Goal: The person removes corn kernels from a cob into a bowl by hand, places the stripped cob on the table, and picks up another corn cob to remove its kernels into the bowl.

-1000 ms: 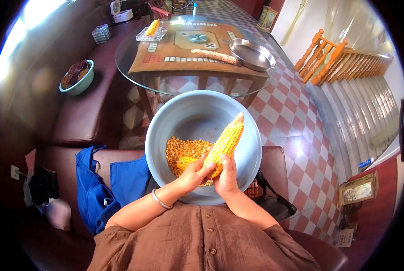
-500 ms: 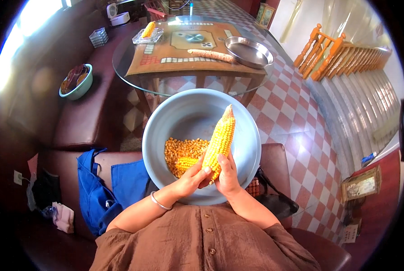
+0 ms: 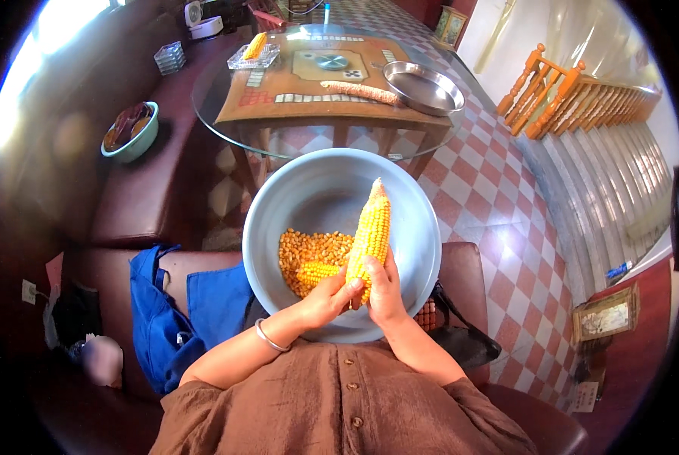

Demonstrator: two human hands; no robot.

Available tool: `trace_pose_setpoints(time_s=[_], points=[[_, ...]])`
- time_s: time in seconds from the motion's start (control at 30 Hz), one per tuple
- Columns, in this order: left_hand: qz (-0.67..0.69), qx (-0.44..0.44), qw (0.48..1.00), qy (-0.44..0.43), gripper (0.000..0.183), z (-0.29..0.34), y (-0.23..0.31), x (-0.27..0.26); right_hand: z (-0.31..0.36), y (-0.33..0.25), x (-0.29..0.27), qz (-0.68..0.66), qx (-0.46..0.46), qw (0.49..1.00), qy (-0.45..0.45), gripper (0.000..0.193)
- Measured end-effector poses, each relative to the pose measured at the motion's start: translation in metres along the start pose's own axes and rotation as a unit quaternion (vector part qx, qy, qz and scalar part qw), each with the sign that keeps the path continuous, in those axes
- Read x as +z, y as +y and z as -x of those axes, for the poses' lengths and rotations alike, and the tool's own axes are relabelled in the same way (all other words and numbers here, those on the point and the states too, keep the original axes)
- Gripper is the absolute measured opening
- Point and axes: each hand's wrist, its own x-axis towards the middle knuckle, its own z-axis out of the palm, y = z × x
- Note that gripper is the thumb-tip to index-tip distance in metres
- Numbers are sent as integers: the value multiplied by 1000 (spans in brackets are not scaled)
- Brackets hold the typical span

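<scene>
A long ear of yellow corn (image 3: 373, 227) stands tilted over a grey-blue basin (image 3: 260, 227), its pale tip pointing away from me. My left hand (image 3: 329, 300) is closed around its lower end, the wrist wearing a silver bangle (image 3: 271, 337). On the other side my right hand (image 3: 385, 294) grips the same end, thumb lying across the kernels. Loose corn kernels (image 3: 309, 249) are heaped in the left part of the basin. Among them lies a shorter piece of corn (image 3: 318, 271), partly hidden by my left hand.
Beyond the basin is a glass-topped table (image 3: 294, 144) bearing a bare corn cob (image 3: 361, 92), a round metal pan (image 3: 424, 87) and a glass tray (image 3: 241, 62) with another ear of corn (image 3: 256, 45). A green bowl (image 3: 138, 144) sits left; blue cloth (image 3: 214, 296) lies beside the basin.
The ear of corn has tipped slightly toward the left and more upright in my hands. Both hands keep their hold on it, and the view has shifted a little.
</scene>
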Motion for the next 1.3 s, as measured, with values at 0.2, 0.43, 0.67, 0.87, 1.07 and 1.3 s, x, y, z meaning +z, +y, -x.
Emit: trace_pose_setpoints(time_s=[0.2, 0.43, 0.67, 0.87, 1.07, 1.3], points=[[20, -11, 1000, -22, 35, 5, 11, 0, 1, -15, 4, 29, 46, 998, -43, 40], [85, -14, 995, -55, 34, 4, 10, -3, -2, -15, 3, 85, 9, 992, -98, 39], [115, -50, 992, 21, 38, 1, 13, 3, -3, 0, -1, -44, 47, 998, -9, 44], [65, 92, 993, 34, 41, -8, -6, 4, -4, -1, 1, -108, 35, 993, -16, 49], [-154, 135, 975, 91, 40, -9, -14, -5, -5, 0, 1, -120, 12, 992, -22, 50], [-86, 40, 995, 21, 41, -4, -3, -3, 1, 0, 4, -71, 4, 997, -28, 46]])
